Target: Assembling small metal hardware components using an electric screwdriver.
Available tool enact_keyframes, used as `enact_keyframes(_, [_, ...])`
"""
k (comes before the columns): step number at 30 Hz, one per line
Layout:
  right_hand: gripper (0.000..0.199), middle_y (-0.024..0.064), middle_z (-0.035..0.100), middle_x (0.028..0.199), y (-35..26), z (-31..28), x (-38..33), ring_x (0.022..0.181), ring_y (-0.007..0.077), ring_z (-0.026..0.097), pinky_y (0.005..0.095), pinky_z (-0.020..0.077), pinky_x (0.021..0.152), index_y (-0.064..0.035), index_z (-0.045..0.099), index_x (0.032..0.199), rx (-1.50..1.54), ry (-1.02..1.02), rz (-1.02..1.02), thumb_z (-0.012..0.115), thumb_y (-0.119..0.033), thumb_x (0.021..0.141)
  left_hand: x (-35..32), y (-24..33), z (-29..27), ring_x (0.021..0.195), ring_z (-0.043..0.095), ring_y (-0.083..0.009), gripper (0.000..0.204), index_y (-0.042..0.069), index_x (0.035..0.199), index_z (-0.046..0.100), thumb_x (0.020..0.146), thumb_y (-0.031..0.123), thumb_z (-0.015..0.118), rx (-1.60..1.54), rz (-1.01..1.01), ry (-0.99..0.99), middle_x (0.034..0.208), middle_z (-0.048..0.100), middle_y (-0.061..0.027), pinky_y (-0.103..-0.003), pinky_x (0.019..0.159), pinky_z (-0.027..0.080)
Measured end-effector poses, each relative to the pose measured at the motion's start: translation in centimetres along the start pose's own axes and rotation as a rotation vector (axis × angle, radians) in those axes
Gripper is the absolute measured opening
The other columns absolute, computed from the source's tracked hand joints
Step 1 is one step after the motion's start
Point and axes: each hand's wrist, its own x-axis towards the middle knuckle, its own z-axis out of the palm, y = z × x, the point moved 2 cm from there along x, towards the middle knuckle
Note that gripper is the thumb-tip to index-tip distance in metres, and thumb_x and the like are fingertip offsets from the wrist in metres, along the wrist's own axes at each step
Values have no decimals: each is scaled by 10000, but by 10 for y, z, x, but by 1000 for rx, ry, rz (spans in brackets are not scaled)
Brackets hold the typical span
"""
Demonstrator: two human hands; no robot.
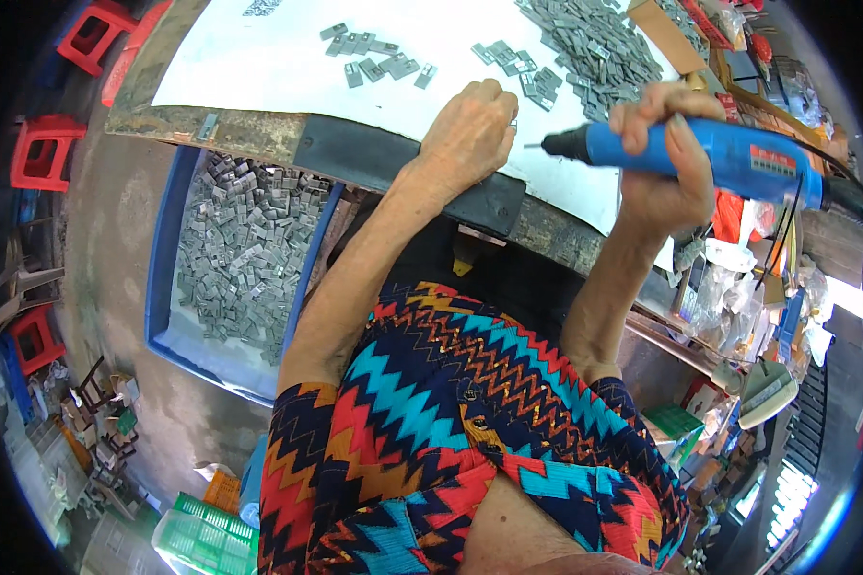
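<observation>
Head view puts our two hands at the near edge of the white-topped work table (259, 57), in the upper middle of the frame. Our right hand (664, 158) is wrapped firmly round a blue handheld rotary tool (710, 153), fingers closed over its body, the dark nose and thin bit pointing left toward our other hand. Our left hand (470, 134) is curled into a loose fist on the table edge, fingertips pinched together on something small; we judge it to be one of the small grey metal pieces, though the piece itself is nearly hidden and only a glint shows beside the knuckles. The bit tip sits just beside that pinch, not clearly touching. More grey pieces lie in a small scatter (374, 53) at the upper middle and a large heap (585, 43) toward the upper right, and a blue tray (163, 287) full of them rests below the table at left. We judge the step in hand to be working one piece with the tool; the next move calls for a steady left pinch and the bit brought gently across the short gap.
</observation>
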Motion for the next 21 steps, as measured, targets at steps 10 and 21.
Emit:
enact_keyframes(10, [255,163,480,841,-27,-23,-39,544,154,474,349,401,619,21,512,973,29,108,24,508,-96,747,-2,-14,-23,787,494,-242,127,28,829,548,705,34,579,354,-49,69,821,496,-94,-362,702,379])
enact_keyframes(21, [262,147,462,827,-42,-29,-72,523,135,453,321,402,608,25,477,970,74,131,87,530,-98,745,4,-26,-33,1003,418,-275,203,41,900,583,697,48,586,487,118,176,1031,480,-121,-439,801,326])
